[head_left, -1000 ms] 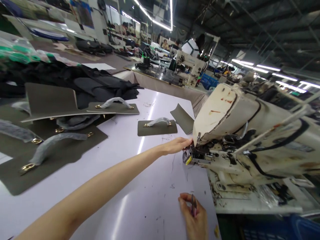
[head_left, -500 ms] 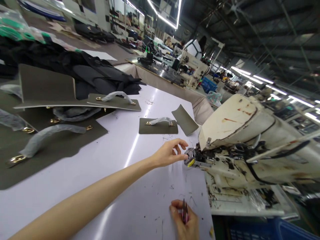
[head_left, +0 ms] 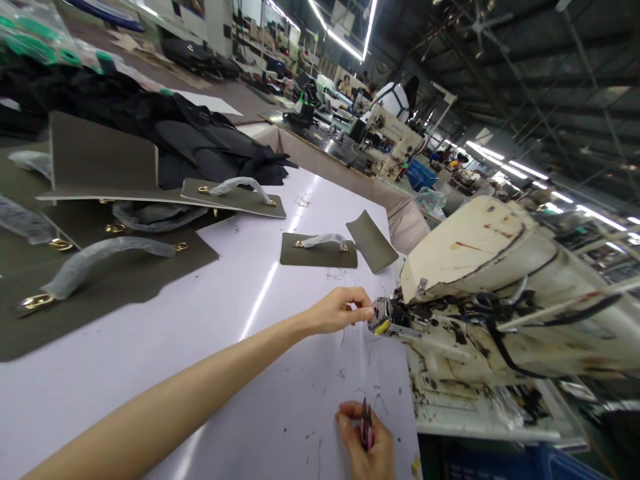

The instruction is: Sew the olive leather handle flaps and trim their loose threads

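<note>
1. Holding one pair of thread snips (head_left: 367,427) in the right hand (head_left: 377,455), low over the white table (head_left: 260,387), with blades pointing away.
2. With the left hand (head_left: 343,310), pinching narrowly just beside the metal arm tip (head_left: 383,319) of the sewing machine (head_left: 465,253); cannot tell whether around a thread.
3. Blocked at right by that bulky head.
4. Beyond, showing one handled olive panel (head_left: 320,259) and one bare curved panel (head_left: 373,243).
5. At left, piled with more panels (head_left: 143,280), five wrapped handles (head_left: 107,252) and black fabric (head_left: 200,140).
6. Farther back, showing one second machine (head_left: 395,133) with lettering too small to read.

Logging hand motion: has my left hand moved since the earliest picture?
Yes: the left hand has shifted leftward, away from the sewing machine's head.
</note>
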{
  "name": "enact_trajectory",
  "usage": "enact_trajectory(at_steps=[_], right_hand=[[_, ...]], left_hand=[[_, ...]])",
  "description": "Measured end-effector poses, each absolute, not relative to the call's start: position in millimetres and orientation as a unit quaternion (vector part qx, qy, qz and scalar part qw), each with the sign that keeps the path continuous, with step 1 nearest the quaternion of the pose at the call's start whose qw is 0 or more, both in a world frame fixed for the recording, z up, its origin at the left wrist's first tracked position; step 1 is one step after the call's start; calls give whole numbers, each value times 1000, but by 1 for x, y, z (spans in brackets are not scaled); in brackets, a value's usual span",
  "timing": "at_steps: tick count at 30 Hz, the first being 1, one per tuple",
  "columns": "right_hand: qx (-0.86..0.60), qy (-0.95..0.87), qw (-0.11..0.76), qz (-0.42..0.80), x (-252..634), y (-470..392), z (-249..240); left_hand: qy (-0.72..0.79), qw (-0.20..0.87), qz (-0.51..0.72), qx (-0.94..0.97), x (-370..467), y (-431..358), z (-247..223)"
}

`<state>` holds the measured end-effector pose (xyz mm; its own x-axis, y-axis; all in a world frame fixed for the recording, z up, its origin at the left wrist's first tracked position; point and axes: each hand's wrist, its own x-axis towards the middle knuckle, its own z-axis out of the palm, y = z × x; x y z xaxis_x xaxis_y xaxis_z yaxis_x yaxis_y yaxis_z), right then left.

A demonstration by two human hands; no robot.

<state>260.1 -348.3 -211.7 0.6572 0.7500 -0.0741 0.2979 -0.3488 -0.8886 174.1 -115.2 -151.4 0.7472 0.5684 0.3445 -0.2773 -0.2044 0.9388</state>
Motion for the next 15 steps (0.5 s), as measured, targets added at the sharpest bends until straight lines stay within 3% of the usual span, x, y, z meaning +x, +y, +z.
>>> enact_trajectory(at_steps=[7, 15], right_hand=[[-782, -336, 475, 222, 279, -334, -167], [-770, -343, 498, 204, 285, -323, -135]], left_hand=[[30, 834, 323, 446, 178, -128, -142], [175, 772, 321, 521, 192, -133, -142]])
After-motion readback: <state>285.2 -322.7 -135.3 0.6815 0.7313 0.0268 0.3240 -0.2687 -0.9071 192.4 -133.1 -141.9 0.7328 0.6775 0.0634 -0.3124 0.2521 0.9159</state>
